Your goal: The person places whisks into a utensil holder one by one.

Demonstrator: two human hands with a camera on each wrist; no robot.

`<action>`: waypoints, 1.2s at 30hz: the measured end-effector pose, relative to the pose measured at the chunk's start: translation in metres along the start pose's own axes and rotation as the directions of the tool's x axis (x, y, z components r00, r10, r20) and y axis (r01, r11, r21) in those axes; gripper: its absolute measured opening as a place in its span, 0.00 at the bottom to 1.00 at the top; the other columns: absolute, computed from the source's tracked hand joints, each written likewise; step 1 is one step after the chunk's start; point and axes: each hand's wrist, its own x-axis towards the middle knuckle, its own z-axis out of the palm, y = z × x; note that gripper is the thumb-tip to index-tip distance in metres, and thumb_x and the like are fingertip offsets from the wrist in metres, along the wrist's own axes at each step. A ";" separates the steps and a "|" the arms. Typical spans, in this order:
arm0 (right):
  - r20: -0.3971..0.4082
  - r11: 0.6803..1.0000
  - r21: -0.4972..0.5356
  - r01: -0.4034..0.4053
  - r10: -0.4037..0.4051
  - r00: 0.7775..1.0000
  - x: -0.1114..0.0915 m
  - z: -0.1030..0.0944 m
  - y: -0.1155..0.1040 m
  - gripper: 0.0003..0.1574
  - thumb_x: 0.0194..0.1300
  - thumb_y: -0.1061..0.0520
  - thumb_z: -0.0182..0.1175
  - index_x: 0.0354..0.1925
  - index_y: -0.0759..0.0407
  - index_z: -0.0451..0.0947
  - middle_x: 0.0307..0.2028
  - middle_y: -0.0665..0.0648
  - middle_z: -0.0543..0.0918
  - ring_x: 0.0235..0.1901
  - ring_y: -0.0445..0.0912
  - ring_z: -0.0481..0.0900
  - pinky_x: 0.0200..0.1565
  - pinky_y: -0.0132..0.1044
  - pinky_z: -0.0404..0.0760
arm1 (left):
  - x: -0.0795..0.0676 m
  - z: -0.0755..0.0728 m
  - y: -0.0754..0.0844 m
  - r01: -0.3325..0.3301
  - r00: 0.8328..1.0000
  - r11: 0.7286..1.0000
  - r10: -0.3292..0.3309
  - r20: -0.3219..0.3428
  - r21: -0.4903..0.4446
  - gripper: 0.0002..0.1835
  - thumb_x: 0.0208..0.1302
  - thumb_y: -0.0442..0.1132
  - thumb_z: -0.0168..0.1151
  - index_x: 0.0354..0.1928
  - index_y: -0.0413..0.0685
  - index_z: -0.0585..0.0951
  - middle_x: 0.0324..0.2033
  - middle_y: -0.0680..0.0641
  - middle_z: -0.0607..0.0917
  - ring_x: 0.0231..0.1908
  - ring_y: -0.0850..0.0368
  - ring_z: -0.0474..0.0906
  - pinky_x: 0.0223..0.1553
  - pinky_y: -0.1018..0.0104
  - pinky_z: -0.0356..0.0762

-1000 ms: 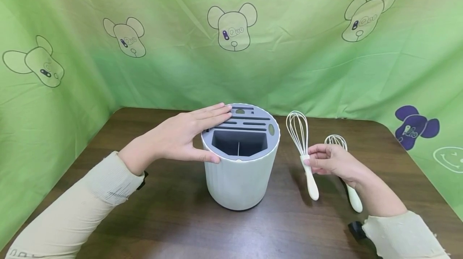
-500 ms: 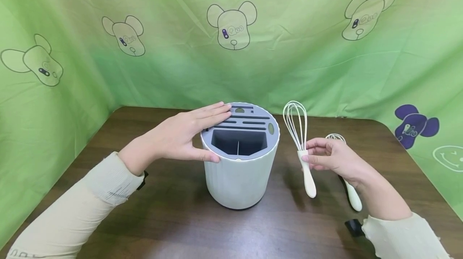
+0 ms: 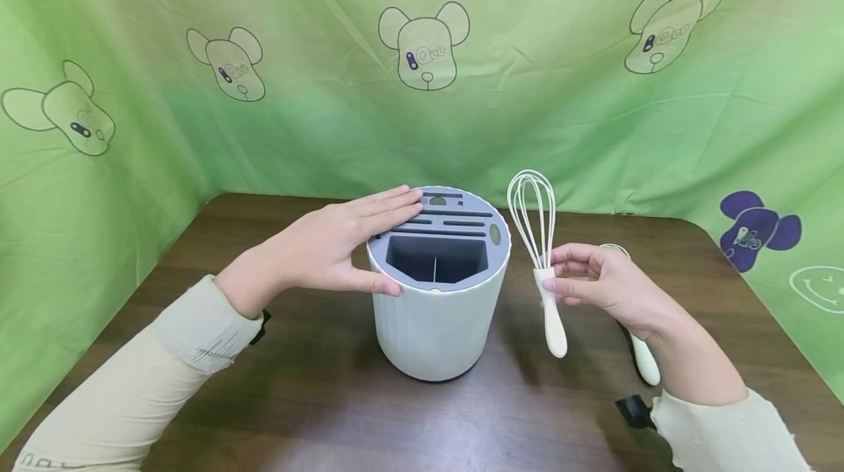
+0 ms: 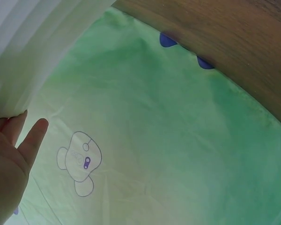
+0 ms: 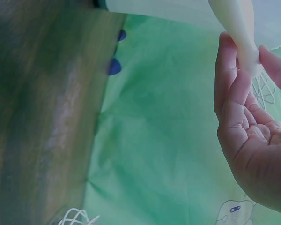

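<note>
My left hand [image 3: 323, 248] lies with straight fingers across the left side of the top of a round white utensil holder [image 3: 435, 333], thumb at its front rim. The holder's grey insert has slots and one large divided compartment. In the left wrist view, the hand [image 4: 11, 159] touches the rim of the ribbed holder [image 4: 30, 51]. My right hand [image 3: 603, 281] pinches a white whisk [image 3: 554, 322] near the top of its handle. The whisk is raised, wires up, just right of the holder. The right wrist view shows fingers and thumb on the whisk handle [image 5: 243, 37].
A second, smaller white whisk [image 3: 645, 362] lies on the brown wooden table [image 3: 297, 399], partly hidden behind my right hand and wrist. Green cloth [image 3: 316, 127] printed with bear heads hangs behind the table and along its sides.
My right hand has lifted the whisk and moved it left, closer to the holder. The left hand and the holder have stayed in place.
</note>
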 end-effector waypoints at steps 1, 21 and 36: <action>-0.002 1.000 -0.003 0.004 -0.004 1.000 0.000 0.001 -0.001 0.12 0.65 0.65 0.64 0.47 0.56 0.79 0.37 0.41 0.88 0.37 0.35 0.86 0.39 0.35 0.85 | 0.000 0.000 0.000 0.001 1.000 1.000 -0.001 0.000 -0.001 0.52 0.56 0.69 0.65 0.78 0.55 0.57 0.78 0.57 0.54 0.78 0.60 0.48 0.74 0.54 0.59; -0.005 0.993 0.029 0.116 -0.115 0.993 -0.010 0.014 -0.028 0.15 0.64 0.68 0.63 0.48 0.55 0.80 0.38 0.47 0.88 0.39 0.39 0.87 0.40 0.34 0.86 | 0.000 0.002 -0.002 -0.010 1.000 0.999 0.010 -0.025 -0.031 0.52 0.55 0.67 0.68 0.77 0.57 0.59 0.78 0.58 0.55 0.78 0.60 0.49 0.74 0.54 0.60; 0.019 0.968 0.106 0.228 -0.231 0.973 -0.009 0.017 -0.050 0.19 0.63 0.72 0.62 0.49 0.58 0.81 0.39 0.51 0.88 0.41 0.41 0.87 0.42 0.33 0.85 | 0.001 0.001 -0.004 -0.033 0.999 0.999 0.031 -0.035 -0.038 0.51 0.55 0.66 0.68 0.77 0.55 0.60 0.78 0.57 0.56 0.78 0.59 0.50 0.74 0.53 0.60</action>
